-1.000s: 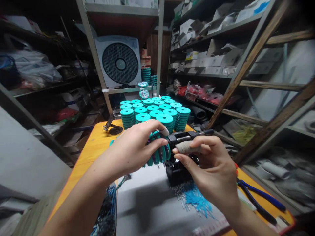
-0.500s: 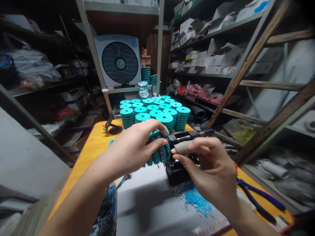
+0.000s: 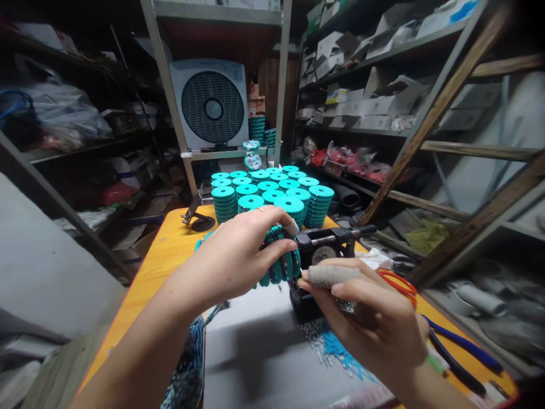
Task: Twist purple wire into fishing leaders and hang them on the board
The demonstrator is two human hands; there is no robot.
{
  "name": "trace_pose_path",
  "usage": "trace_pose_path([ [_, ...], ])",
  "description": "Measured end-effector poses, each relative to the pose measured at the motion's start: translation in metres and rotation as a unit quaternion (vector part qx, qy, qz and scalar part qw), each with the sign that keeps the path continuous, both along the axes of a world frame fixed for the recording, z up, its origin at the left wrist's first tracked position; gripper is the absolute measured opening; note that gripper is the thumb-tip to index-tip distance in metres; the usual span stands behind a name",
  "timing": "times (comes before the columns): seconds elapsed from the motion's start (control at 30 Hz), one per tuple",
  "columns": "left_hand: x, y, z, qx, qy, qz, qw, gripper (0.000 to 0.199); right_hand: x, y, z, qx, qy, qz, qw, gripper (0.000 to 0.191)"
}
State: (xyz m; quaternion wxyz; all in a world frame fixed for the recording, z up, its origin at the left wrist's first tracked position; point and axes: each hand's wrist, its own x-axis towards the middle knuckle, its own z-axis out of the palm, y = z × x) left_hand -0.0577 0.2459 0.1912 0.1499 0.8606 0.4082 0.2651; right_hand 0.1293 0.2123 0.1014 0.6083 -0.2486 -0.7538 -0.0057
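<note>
My left hand [image 3: 244,250] is wrapped over a row of thin teal spools [image 3: 281,268] set on edge, its thumb pressed along their near side. These spools sit against a black bench device [image 3: 304,307] with a shaft and handle. Just right of them, my right hand [image 3: 378,318] is closed in a pinch, with a beige wrap [image 3: 330,276] around its index finger. A tiny shiny bit shows at the fingertips, too small to name. Below, light-blue strands with silvery ends [image 3: 340,349] lie on a white board [image 3: 242,363].
Several stacks of teal spools [image 3: 268,186] stand at the back of the yellow table [image 3: 149,267]. Blue-handled pliers [image 3: 464,343] and orange-handled scissors [image 3: 398,284] lie to the right. A tray of dark strands [image 3: 185,363] is at the left, a phone stand [image 3: 200,221] behind it.
My right hand has shifted slightly right and down, its fingers more curled. My left hand keeps its hold on the spools. The whole view has swung a little, uncovering the scissors.
</note>
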Motion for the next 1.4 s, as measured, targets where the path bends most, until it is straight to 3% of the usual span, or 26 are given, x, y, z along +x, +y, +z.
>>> trace_pose_path([
  [0.1,0.000,0.000,0.000,0.002,0.000,-0.002,1.000,0.011,-0.004,0.002,-0.001,-0.033,0.100,0.040,0.994,0.043],
  [0.2,0.001,0.000,0.000,0.002,-0.002,-0.005,1.000,0.011,-0.006,0.004,0.001,-0.119,0.194,0.061,0.972,0.042],
  [0.27,0.001,0.000,0.001,-0.003,-0.003,-0.002,1.000,0.011,-0.006,0.006,0.003,-0.187,0.208,0.074,0.957,0.038],
  [0.37,0.001,0.001,0.001,-0.003,-0.002,0.000,1.000,0.010,-0.005,0.008,0.007,-0.232,0.213,0.091,0.945,0.034],
  [0.83,0.004,0.000,0.003,-0.017,0.001,0.030,0.999,0.007,-0.004,0.011,0.005,-0.234,0.224,0.089,0.942,0.034],
  [1.07,0.005,0.003,0.001,-0.020,-0.035,-0.004,0.999,0.003,-0.002,0.009,0.005,-0.231,0.229,0.099,0.940,0.033],
  [1.4,0.006,0.003,0.002,-0.035,-0.040,0.021,0.998,0.002,-0.003,0.010,0.001,-0.223,0.208,0.103,0.947,0.033],
])
